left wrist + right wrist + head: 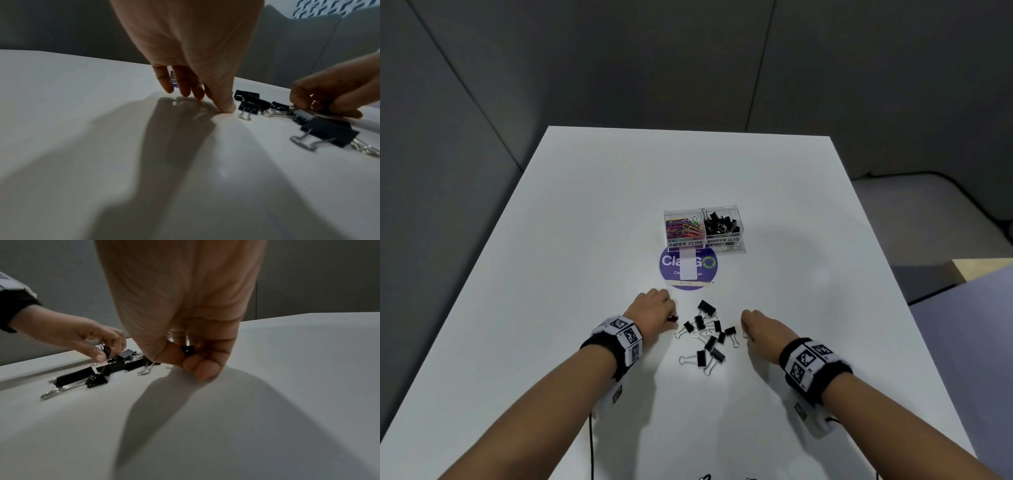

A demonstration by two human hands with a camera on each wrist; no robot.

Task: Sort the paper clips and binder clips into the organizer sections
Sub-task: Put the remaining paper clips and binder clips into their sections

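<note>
Your two hands sit near the counter's (571, 212) near edge, one on each side of a loose heap of black binder clips (707, 337) that lies between them. Nothing covers the heap from above; its wire handles stick out toward you and to both sides.

Just beyond the heap, toward the far edge, a round purple sticker (707, 265) lies flat on the counter with a white strip (687, 265) across its middle and a pale stick (690, 283) across its near part.

Beyond the sticker stands the clear organizer (741, 245), about midway across the counter. Its left section, labelled PAPER CLIPS, holds coloured paper clips (683, 228). Its right section, labelled BINDER CLIPS, holds a pile of black binder clips (722, 222).

Your left hand (650, 308) is at the left side of the heap, its grip curled with thumb and fingertips pinching a small black clip (107, 352); the thumb tip is down on the counter. Your right hand (758, 325) is at the right side of the heap, its grip closed tight, the fingers bunched round another small clip (188, 350) with the fingertips touching the counter.

Both wrists carry black bands with white patterned tags (625, 334).
</note>
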